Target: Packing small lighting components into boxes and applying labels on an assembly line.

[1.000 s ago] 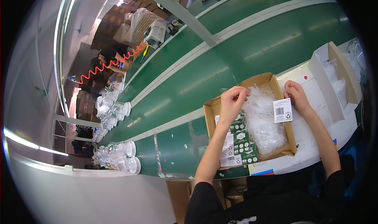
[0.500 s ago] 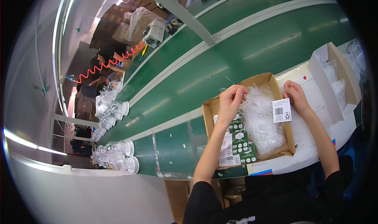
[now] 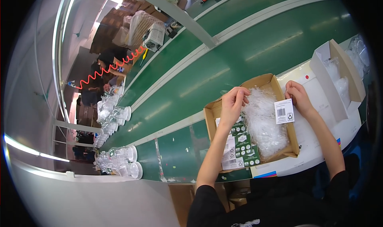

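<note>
My right hand (image 3: pixel 300 98) has its fingers closed at the top of a small white tag (image 3: pixel 284 111) with a barcode, which hangs over the box's right side. Across from it, my left hand (image 3: pixel 234 103) is pinched above the box; a thin clear strand shows beside it, but what its fingertips hold is hidden. Below both hands is a shallow open cardboard box (image 3: pixel 295 141). Its left part carries stacks of green and white printed tags (image 3: pixel 244 144); a heap of thin clear plastic strands (image 3: pixel 265 123) fills the right part.
A white open carton (image 3: pixel 324 73) with clear plastic pieces stands at right on white sheeting (image 3: pixel 319 135). Clear plastic cups or jars (image 3: pixel 129 153) line the green bench (image 3: pixel 179 151) at left. A metal post (image 3: pixel 187 19) rises beyond; a person (image 3: pixel 113 59) works farther off near a red coiled hose (image 3: pixel 101 71).
My hands stay nearly in place, the right one with the tag shifting very slightly left. The whole view has moved a little.
</note>
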Action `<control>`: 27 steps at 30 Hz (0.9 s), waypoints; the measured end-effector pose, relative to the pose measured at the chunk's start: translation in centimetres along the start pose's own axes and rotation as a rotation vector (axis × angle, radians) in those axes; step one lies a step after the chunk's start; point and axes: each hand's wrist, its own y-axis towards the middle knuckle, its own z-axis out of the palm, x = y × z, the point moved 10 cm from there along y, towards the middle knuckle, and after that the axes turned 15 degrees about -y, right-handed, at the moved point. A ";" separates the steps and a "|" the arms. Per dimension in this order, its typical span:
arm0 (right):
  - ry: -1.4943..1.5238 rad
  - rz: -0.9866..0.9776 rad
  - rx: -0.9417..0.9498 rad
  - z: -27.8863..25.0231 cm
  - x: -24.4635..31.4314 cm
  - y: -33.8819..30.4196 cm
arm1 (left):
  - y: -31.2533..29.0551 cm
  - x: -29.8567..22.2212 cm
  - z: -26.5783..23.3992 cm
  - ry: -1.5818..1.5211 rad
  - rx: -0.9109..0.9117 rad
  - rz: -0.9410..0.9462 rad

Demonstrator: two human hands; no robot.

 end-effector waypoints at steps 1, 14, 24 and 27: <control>-0.004 0.006 0.010 0.1 0.0 0.0 | 0.0 0.0 0.1 -0.002 0.009 0.011; -0.026 -0.011 0.015 0.3 0.3 -0.2 | -0.1 -0.3 -0.1 -0.020 -0.032 -0.009; 0.045 0.017 0.024 0.7 0.0 -0.1 | -0.3 -0.5 0.0 0.035 -0.016 0.004; 0.034 0.024 0.035 0.8 0.1 0.1 | -0.1 -0.5 -0.6 0.048 -0.038 0.005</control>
